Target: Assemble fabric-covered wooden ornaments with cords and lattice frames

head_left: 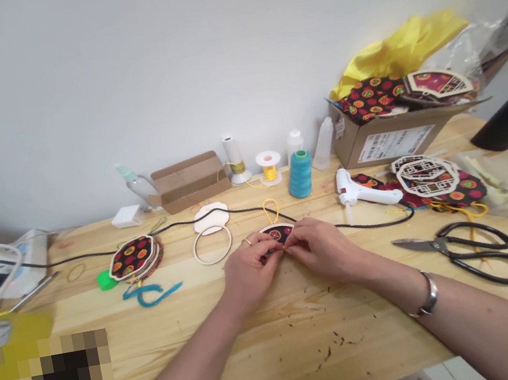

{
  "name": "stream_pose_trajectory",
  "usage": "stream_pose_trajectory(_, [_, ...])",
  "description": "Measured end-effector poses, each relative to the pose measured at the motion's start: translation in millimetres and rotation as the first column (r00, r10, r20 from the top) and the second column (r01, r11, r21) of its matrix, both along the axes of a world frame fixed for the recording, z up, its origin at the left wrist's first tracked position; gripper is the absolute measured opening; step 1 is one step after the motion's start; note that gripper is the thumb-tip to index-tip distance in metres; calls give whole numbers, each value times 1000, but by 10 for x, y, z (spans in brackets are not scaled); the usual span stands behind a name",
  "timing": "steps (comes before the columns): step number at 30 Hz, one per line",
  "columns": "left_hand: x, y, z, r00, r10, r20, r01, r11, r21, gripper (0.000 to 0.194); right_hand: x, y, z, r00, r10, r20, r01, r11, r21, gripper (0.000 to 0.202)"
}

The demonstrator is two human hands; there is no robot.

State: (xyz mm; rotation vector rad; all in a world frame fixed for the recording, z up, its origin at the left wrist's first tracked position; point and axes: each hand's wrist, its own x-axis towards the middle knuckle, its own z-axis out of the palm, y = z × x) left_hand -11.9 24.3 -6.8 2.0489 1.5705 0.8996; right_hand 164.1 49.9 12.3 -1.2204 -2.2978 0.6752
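At the middle of the wooden table, a small fan-shaped piece [277, 233] in dark patterned fabric with a pale rim lies between my hands. A yellow cord loop [270, 209] rises from its top edge. My left hand [252, 267], with a ring on one finger, pinches the lower edge of the piece from the left. From the right, my right hand [319, 249] pinches at the same edge, its fingertips touching or nearly touching those of the left. A bit of orange shows between the fingertips; the fingers hide the rest of the lower edge.
Black-handled scissors [440, 244] lie at the right, below a white glue gun [366, 190] with a black cable. Behind stand a teal thread cone [300, 174] and a cardboard box [387, 137]. Patterned discs [134, 258] and a pale ring [195, 253] are left of my hands.
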Motion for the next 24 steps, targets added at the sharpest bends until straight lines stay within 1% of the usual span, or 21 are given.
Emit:
stream_pose_trajectory(7, [-7,-13,-18,1000,5,28,-4,1000,-29,13,24,17,-23,1000,14,-19,-14,1000,17,15])
stream_pose_trajectory(12, [-10,-33,-24,999,9,52,-7,999,-38,21,29,21,-63,999,27,-40,-26,999,24,13])
stream_pose_trajectory(14, [-14,-43,-30,1000,9,14,-9,1000,-13,21,27,25,-71,999,24,-45,-23,999,23,13])
stream_pose_trajectory(19, [-26,-66,-45,995,5,-103,5,995,99,20,21,35,-88,999,4,-34,-3,1000,14,12])
stream_pose_trajectory(24, [-23,-69,-27,985,17,-172,3,993,114,17,18,36,-89,999,-3,-33,3,1000,11,12])
